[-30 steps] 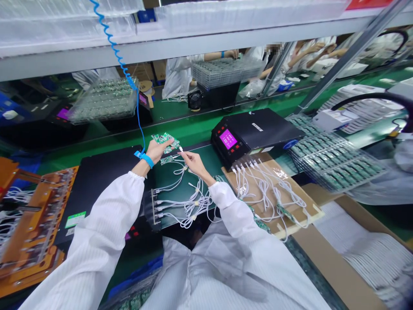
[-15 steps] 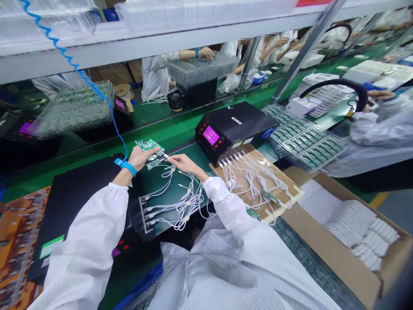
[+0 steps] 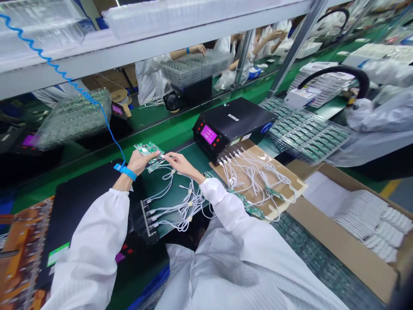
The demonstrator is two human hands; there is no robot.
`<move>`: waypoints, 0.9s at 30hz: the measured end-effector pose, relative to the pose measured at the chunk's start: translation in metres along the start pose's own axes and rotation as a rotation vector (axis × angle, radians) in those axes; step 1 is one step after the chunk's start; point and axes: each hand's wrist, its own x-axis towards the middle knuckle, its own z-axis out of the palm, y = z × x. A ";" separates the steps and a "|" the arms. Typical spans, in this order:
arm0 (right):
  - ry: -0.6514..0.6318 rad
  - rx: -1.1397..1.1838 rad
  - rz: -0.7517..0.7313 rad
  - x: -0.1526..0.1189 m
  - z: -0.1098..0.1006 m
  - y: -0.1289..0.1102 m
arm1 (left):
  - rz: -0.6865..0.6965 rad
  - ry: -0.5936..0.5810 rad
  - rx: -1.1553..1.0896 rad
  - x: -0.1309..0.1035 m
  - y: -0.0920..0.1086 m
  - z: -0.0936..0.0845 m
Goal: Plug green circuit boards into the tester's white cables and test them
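Observation:
My left hand (image 3: 140,162), with a blue wrist strap (image 3: 125,171) above it, is closed on a green circuit board (image 3: 149,149), thumb on top. Pinched in my right hand (image 3: 180,163) is the white plug of a cable (image 3: 161,156), held against the board's right edge. Whether the plug is fully seated cannot be made out. Below both hands, a bundle of white cables (image 3: 189,202) runs from the connector strip (image 3: 148,219) of a black box (image 3: 93,193) at the left.
A black tester (image 3: 235,122) with a purple screen stands ahead, its cables lying over a cardboard sheet (image 3: 258,172) with boards. Trays of boards (image 3: 306,131) sit at the right, above a carton (image 3: 342,241) of white pieces. A shelf (image 3: 161,38) crosses overhead. Co-workers sit beyond.
My right hand has moved slightly left, bringing the plug up against the board. My left hand still holds the board. The view has shifted a little.

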 end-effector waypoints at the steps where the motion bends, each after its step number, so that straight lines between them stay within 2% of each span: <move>1: 0.012 0.017 -0.005 0.000 0.002 -0.001 | -0.012 0.027 -0.036 0.000 0.000 0.001; 5: 0.044 0.100 0.011 0.001 0.007 -0.003 | 0.008 0.103 -0.170 0.004 0.000 0.001; 17: 0.049 0.286 0.096 0.005 0.014 -0.006 | -0.008 0.033 -0.240 0.005 0.001 0.000; 22: 0.056 0.231 0.067 0.005 0.013 -0.005 | -0.011 0.039 -0.243 0.005 0.001 0.000; 27: 0.028 0.080 0.070 0.001 0.010 -0.009 | -0.004 0.068 -0.202 0.006 0.000 0.000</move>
